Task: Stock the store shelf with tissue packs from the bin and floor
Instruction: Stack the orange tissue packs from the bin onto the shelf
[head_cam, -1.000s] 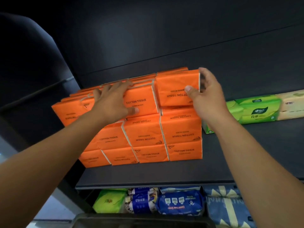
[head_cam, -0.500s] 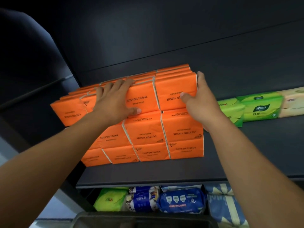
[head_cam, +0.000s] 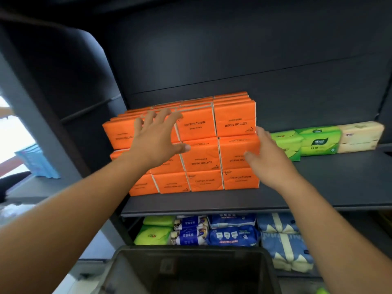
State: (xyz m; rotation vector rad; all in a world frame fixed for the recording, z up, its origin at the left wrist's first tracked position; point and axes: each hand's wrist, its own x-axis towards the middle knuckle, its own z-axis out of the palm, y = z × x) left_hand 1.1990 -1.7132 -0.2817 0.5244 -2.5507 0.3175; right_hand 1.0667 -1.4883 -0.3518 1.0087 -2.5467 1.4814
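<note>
**Step in hand.** We judge this to be squaring up the block of orange cotton tissue packs [head_cam: 212,153] already set on the shelf [head_cam: 275,196], not fetching a new one.

**Grip.** Our left hand [head_cam: 158,141] lies flat against the front faces of the upper left packs, fingers spread and straight, gripping nothing. Our right hand [head_cam: 265,158] is likewise unclenched. Its fingers run straight along the right end of the block at the middle row, with the thumb toward the front face. We cannot tell whether it presses or only hovers just beside. Neither hand carries a pack.

**Condition of goods.** The block sits between our two palms, three rows high and about four columns across the front, with more packs behind. The wrappers are bright orange and soft-looking, lettered COTTON TISSUE, some of it upside down. The packs under the left palm sit slightly askew to those nearer the right hand. Beyond the right fingertips lie green tissue packs [head_cam: 318,141], then a cream pack [head_cam: 359,137].

**Next move.** In our judgement it calls for even inward pressure from both sides, then a reach down to the bin [head_cam: 269,270] below our wrists. Its contents are too dark to make out.
</note>
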